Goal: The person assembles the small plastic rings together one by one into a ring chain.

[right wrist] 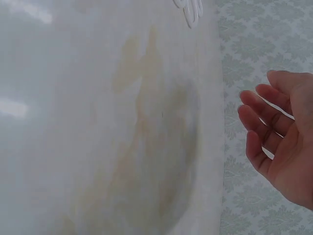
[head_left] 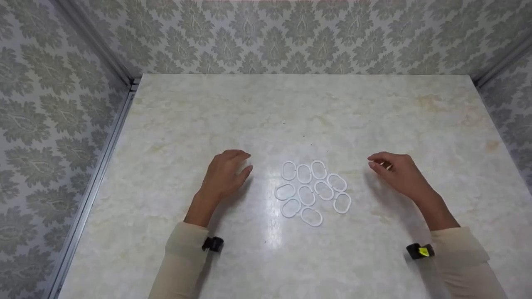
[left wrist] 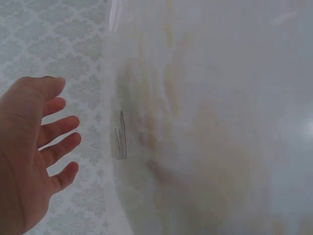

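Several white oval rings (head_left: 295, 170), which look like plastic shower curtain rings, lie in a loose cluster near the middle of the table. To their left is my left hand (head_left: 226, 172), apart from them, its fingers loosely bent and holding nothing. My right hand (head_left: 397, 172) is on the other side of the cluster, with relaxed fingers and nothing between them. The left wrist view has the left hand (left wrist: 34, 142) with its fingers spread. In the right wrist view the right hand (right wrist: 288, 132) is loosely curved, and a few rings (right wrist: 192, 12) show at the top edge.
The marbled table (head_left: 199, 108) meets a patterned wall (head_left: 274, 37) at the back. Patterned panels (head_left: 31, 137) with a metal rail stand at the left. A small black wrist camera (head_left: 213, 244) sits by the left cuff, another (head_left: 415, 251) by the right.
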`<state>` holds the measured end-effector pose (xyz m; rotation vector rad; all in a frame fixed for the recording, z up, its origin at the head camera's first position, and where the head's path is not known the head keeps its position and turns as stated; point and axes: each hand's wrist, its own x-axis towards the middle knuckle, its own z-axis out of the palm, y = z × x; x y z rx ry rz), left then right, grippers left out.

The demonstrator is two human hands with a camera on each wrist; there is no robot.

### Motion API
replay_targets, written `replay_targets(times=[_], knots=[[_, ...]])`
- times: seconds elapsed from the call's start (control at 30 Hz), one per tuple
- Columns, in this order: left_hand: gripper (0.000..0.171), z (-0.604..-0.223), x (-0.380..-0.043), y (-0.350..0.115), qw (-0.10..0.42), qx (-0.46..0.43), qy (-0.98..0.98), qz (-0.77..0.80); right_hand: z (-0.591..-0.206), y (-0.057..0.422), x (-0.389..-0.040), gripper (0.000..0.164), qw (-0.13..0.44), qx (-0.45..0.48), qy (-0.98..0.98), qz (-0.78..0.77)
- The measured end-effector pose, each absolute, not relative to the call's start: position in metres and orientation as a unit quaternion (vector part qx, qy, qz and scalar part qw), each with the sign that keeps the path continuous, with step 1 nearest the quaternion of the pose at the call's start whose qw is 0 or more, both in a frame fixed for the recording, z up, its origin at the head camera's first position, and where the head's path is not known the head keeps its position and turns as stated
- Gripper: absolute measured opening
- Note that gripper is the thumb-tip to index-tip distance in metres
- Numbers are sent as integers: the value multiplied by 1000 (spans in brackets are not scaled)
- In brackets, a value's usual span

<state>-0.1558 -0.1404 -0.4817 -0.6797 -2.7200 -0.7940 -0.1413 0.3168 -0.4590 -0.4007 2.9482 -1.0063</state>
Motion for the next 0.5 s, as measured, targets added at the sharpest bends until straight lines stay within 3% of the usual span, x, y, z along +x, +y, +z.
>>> replay_targets(times=[0.13, 0.37, 0.5], knots=[[21, -481, -152, -130, 104, -225, -927, -281, -459, 308, -142, 25, 39, -128, 932, -338], [17, -478, -145, -111, 27, -206, -934, -291, -465, 295, -143, 18, 78, -139, 933, -324], [13, -479, -142, -102, 12, -219, -932, -288, -469, 288, -144, 18, 99, -147, 932, -317]])
